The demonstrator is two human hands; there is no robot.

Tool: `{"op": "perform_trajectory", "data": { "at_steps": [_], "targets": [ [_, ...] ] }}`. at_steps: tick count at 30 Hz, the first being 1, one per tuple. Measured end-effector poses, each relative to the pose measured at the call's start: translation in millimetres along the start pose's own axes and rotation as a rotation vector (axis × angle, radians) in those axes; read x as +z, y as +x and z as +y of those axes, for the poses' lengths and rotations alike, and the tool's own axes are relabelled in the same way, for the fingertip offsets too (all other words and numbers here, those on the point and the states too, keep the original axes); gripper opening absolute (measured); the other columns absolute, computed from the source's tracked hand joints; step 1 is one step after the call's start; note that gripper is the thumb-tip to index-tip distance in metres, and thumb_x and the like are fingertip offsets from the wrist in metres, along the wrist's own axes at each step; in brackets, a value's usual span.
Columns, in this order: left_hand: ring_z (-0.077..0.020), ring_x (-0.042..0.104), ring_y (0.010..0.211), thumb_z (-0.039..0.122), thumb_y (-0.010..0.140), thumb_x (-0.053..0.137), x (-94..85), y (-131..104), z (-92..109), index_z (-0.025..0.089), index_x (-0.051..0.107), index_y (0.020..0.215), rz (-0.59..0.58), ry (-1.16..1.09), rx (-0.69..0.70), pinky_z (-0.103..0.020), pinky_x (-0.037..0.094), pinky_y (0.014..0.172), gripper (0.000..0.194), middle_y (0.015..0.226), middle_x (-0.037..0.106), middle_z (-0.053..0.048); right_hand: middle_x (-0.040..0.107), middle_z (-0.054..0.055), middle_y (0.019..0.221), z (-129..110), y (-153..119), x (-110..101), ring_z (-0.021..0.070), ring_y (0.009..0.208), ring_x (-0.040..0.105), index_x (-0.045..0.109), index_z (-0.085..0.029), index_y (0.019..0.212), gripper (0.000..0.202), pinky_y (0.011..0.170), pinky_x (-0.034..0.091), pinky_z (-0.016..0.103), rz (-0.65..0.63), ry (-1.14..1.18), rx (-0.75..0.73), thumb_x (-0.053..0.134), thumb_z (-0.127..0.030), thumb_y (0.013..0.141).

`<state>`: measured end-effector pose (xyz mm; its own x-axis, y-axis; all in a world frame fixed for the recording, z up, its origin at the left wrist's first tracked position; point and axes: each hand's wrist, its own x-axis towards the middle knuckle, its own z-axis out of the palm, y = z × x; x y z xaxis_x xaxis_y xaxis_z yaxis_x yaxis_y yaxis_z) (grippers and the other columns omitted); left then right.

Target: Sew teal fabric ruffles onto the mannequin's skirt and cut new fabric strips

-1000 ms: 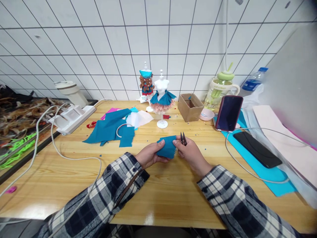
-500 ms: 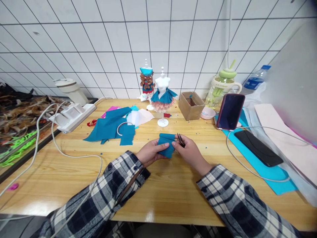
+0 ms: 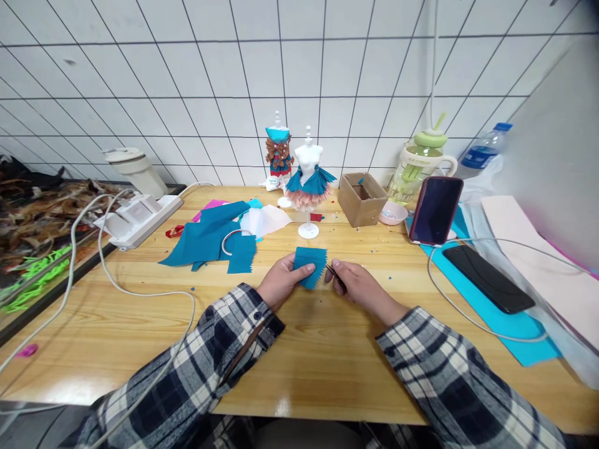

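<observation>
My left hand [image 3: 279, 282] pinches a small teal piece of cloth [image 3: 309, 267] between thumb and fingers above the table. The cloth has a jagged, zigzag right edge. Just right of that edge, my right hand [image 3: 359, 284] is closed around small dark scissors [image 3: 337, 278], their tip pointing toward the cloth. Behind the hands stands a white mini dress form [image 3: 308, 159] in a teal and pink layered skirt [image 3: 309, 187]. To the left lie larger teal cloth [image 3: 201, 243] and a jagged-edged teal strip [image 3: 242, 254].
A second dressed form [image 3: 278, 153] stands by the tiled wall. Right of it are a cardboard box [image 3: 362, 199], a pink bowl [image 3: 393, 213], a drink jug [image 3: 418, 168], a propped phone [image 3: 435, 211] and a flat phone [image 3: 489, 279]. A white power strip [image 3: 140, 221] trails cables on the left.
My right hand has let go of the teal cloth and shifted slightly right, turning the scissors from upright toward the cloth. The cloth now lies flatter in my left hand, its jagged edge showing.
</observation>
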<state>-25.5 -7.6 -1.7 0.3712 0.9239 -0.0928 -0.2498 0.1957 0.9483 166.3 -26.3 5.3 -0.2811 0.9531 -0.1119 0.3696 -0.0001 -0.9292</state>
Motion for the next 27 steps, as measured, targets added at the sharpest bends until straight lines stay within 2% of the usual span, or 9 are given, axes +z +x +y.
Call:
{"op": "perform_trajectory", "data": {
  "at_steps": [6, 14, 27],
  "targets": [
    [-0.0192, 0.064, 0.084, 0.036, 0.071, 0.076, 2.0, -1.1, 1.8, 0.013, 0.065, 0.105, 0.004, 0.145, -0.008, -0.03, 0.049, 0.078, 0.042, 0.1, 0.071, -0.007, 0.053, -0.002, 0.047, 2.9, 1.0, -6.1, 0.0128, 0.05, 0.053, 0.063, -0.019, 0.07, 0.058, 0.058, 0.04, 0.024, 0.055, -0.125, -0.003, 0.027, -0.057, 0.094],
    [-0.0214, 0.064, 0.087, 0.036, 0.069, 0.076, 2.1, -0.5, 2.3, 0.012, 0.063, 0.107, 0.012, 0.223, 0.004, -0.032, 0.051, 0.078, 0.046, 0.099, 0.071, -0.008, 0.06, 0.0, 0.049, 6.5, 4.3, -10.8, 0.0132, 0.053, 0.056, 0.062, -0.019, 0.064, 0.06, 0.059, 0.04, 0.023, 0.03, -0.254, 0.03, 0.026, -0.055, 0.095],
    [-0.0245, 0.065, 0.093, 0.036, 0.07, 0.075, 3.5, -1.2, 3.5, 0.013, 0.061, 0.106, -0.017, 0.3, 0.039, -0.034, 0.052, 0.082, 0.045, 0.094, 0.072, -0.007, 0.06, 0.0, 0.05, 8.7, 4.7, -9.0, 0.0129, 0.053, 0.057, 0.062, -0.019, 0.065, 0.06, 0.059, 0.041, 0.023, 0.007, -0.192, 0.015, 0.025, -0.057, 0.095]
  ]
}}
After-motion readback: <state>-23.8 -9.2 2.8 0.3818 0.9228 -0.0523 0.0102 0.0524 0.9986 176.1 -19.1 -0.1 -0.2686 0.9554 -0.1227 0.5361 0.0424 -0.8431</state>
